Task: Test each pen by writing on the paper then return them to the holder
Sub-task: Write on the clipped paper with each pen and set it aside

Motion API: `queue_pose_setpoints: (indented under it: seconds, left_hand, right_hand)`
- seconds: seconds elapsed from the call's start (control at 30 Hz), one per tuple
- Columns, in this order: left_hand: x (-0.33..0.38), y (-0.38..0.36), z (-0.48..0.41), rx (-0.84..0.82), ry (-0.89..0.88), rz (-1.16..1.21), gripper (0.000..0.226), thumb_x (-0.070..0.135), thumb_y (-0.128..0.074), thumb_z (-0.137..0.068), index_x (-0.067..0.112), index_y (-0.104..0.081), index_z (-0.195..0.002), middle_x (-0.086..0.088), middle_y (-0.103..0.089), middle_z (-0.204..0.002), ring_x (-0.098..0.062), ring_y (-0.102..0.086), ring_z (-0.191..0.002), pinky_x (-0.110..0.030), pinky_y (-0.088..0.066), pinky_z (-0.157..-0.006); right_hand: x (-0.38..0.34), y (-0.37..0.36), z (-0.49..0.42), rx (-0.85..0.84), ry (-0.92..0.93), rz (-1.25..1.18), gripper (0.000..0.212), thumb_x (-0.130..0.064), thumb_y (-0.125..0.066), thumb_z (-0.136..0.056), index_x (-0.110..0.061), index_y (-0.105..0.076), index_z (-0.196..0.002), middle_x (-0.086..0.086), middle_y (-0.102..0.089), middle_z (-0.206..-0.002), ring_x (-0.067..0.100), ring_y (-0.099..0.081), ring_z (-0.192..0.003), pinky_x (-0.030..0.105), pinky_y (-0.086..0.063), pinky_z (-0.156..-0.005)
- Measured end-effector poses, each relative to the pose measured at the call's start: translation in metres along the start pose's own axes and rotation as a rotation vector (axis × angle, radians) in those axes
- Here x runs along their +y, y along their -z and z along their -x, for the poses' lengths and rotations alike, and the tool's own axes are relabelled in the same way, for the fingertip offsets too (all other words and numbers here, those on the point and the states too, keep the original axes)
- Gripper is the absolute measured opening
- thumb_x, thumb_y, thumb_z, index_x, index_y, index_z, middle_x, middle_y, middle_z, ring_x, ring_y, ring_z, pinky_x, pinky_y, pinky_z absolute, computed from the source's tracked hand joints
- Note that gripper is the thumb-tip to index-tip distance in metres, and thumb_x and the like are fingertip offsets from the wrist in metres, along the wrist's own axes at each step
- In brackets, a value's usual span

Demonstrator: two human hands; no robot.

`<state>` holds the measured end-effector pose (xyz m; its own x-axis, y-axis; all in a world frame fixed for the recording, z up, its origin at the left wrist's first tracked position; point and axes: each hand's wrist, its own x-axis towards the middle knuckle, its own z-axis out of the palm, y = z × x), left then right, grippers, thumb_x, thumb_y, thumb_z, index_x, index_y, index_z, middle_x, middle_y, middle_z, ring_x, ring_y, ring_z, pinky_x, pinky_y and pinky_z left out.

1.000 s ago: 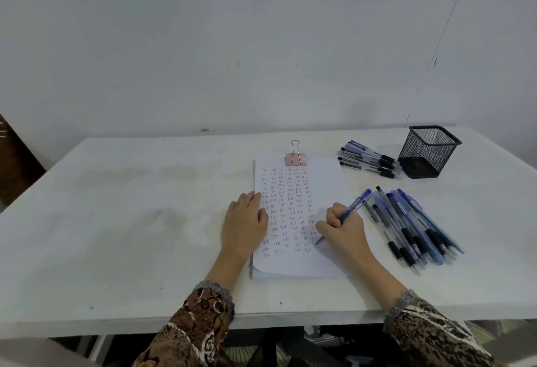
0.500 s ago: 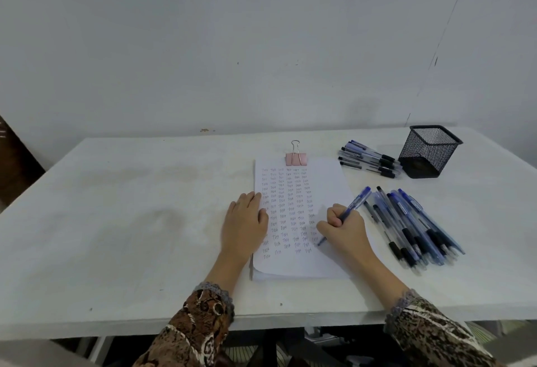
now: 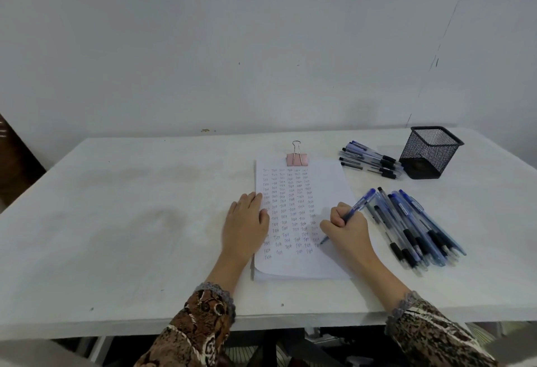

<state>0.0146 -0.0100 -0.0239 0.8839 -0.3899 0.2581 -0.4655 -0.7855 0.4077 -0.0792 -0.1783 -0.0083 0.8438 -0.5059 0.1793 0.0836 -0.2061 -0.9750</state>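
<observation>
Gripping a translucent blue ballpoint pen (image 3: 353, 212) low on its barrel, the right hand (image 3: 347, 228) curls its fingers (image 3: 338, 215) tightly round it, with the tip touching the white clipped sheaf of paper (image 3: 328, 180) beside the lowest handwritten rows, at centre frame. The left hand (image 3: 245, 224) lies flat on the sheaf's left edge, its fingers straight and together. A pink binder clip (image 3: 297, 158) holds the top. A heap of blue pens (image 3: 418, 230) lies at right of centre. Above it a smaller bunch of pens (image 3: 370, 160) lies beside the black wire-mesh square holder (image 3: 430, 153), all on the white counter (image 3: 130, 221).
</observation>
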Motion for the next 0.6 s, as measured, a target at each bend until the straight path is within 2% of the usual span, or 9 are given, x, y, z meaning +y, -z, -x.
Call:
queue_pose_setpoints:
  seconds: [0.1,0.2,0.23,0.3,0.37,0.47,0.53,0.6]
  left_hand:
    - [0.000,0.000,0.001,0.007,0.005,-0.001,0.042,0.021,-0.033,-0.097,0.010,-0.037,-0.137,-0.002,-0.039,-0.142,-0.016,-0.032,-0.131,-0.030,-0.019,-0.112]
    - [0.000,-0.001,0.000,0.022,-0.004,-0.018,0.041,0.020,-0.034,-0.096,0.010,-0.039,-0.136,-0.003,-0.042,-0.140,-0.016,-0.035,-0.128,-0.029,-0.020,-0.110]
    - [0.000,-0.002,0.000,0.024,-0.006,-0.022,0.042,0.020,-0.034,-0.096,0.010,-0.039,-0.136,-0.003,-0.042,-0.139,-0.016,-0.035,-0.128,-0.029,-0.020,-0.110]
    - [-0.001,-0.002,0.000,0.022,-0.003,-0.022,0.042,0.020,-0.033,-0.096,0.010,-0.038,-0.137,-0.003,-0.041,-0.140,-0.016,-0.035,-0.128,-0.029,-0.020,-0.110]
    - [-0.001,-0.002,0.000,0.019,0.001,-0.017,0.042,0.020,-0.033,-0.097,0.010,-0.038,-0.137,-0.003,-0.040,-0.141,-0.017,-0.034,-0.129,-0.029,-0.020,-0.110]
    - [0.000,-0.001,0.000,0.021,-0.005,-0.016,0.042,0.020,-0.033,-0.096,0.010,-0.038,-0.137,-0.003,-0.041,-0.141,-0.016,-0.034,-0.129,-0.029,-0.020,-0.110]
    - [0.000,-0.002,0.000,0.026,-0.008,-0.018,0.042,0.019,-0.034,-0.096,0.009,-0.039,-0.136,-0.003,-0.041,-0.140,-0.017,-0.034,-0.129,-0.029,-0.020,-0.110]
    - [-0.001,-0.002,0.000,0.029,-0.008,-0.016,0.042,0.019,-0.034,-0.096,0.009,-0.040,-0.136,-0.004,-0.042,-0.140,-0.017,-0.035,-0.129,-0.030,-0.021,-0.110]
  right_hand:
    - [0.001,-0.001,-0.002,0.005,-0.065,-0.056,0.051,0.019,-0.048,-0.072,-0.020,-0.022,-0.052,-0.010,-0.023,-0.052,0.006,-0.021,-0.049,0.018,-0.023,-0.053]
    - [-0.005,0.003,-0.008,0.002,-0.265,-0.411,0.058,0.011,-0.049,-0.087,-0.025,-0.029,-0.046,-0.009,-0.024,-0.042,0.005,-0.024,-0.036,0.016,-0.023,-0.038]
    - [-0.011,0.003,-0.011,-0.002,-0.334,-0.516,0.052,-0.001,-0.051,-0.093,-0.024,-0.034,-0.050,-0.006,-0.027,-0.042,0.006,-0.027,-0.033,0.016,-0.023,-0.036]
    - [-0.018,0.003,-0.016,-0.027,-0.457,-0.582,0.032,-0.034,-0.046,-0.098,-0.021,-0.041,-0.069,-0.003,-0.031,-0.044,0.009,-0.028,-0.032,0.017,-0.020,-0.037]
    - [-0.016,0.001,-0.021,-0.028,-0.526,-0.666,0.036,-0.052,-0.033,-0.097,-0.020,-0.042,-0.083,-0.004,-0.030,-0.042,0.009,-0.024,-0.031,0.016,-0.017,-0.039]
    - [-0.012,-0.008,-0.024,-0.012,-0.538,-0.812,0.033,-0.041,-0.034,-0.100,-0.017,-0.046,-0.082,-0.004,-0.035,-0.041,0.009,-0.028,-0.031,0.015,-0.021,-0.035]
    - [-0.014,-0.015,-0.025,-0.023,-0.597,-0.931,0.025,-0.029,-0.042,-0.098,-0.015,-0.052,-0.080,-0.003,-0.042,-0.047,0.010,-0.037,-0.035,0.015,-0.030,-0.035]
    - [-0.013,-0.019,-0.026,-0.031,-0.624,-1.034,0.021,-0.026,-0.045,-0.097,-0.014,-0.057,-0.085,-0.003,-0.049,-0.055,0.008,-0.037,-0.035,0.015,-0.032,-0.034]
